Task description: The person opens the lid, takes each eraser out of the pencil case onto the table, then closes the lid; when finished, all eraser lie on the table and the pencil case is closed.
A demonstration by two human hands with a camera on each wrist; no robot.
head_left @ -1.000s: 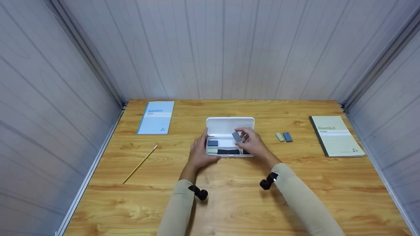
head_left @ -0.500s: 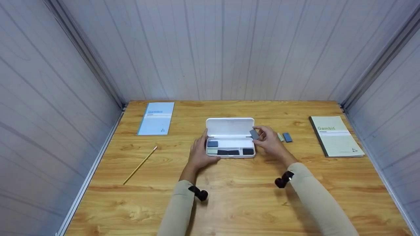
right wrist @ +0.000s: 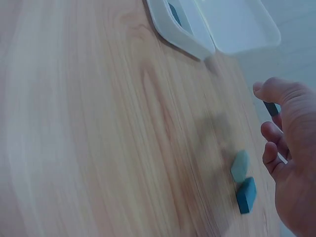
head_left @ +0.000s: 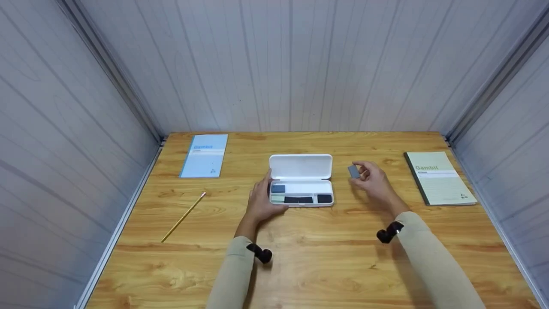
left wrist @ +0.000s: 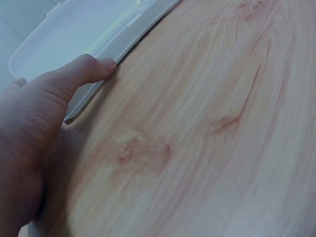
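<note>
A white pencil case lies with its lid raised at the middle of the table. My left hand grips its left end, the thumb along the front wall. Inside are a blue eraser, a pale green block and two black pieces, one long and one short. To the right of the case, my right hand pinches a grey-blue eraser between thumb and fingers, above the table. Under that hand, the right wrist view shows a green eraser beside a blue eraser; the hand hides both in the head view.
A yellow pencil lies slanted on the left. Behind it is a blue-white notebook, and a cream notebook with a dark spine lies at the far right. Panelled walls border the wooden table at the back and sides.
My right hand has carried the grey-blue eraser from over the pencil case rightward, past its right end. The two loose erasers have become covered in the head view. My left hand stays in place.
</note>
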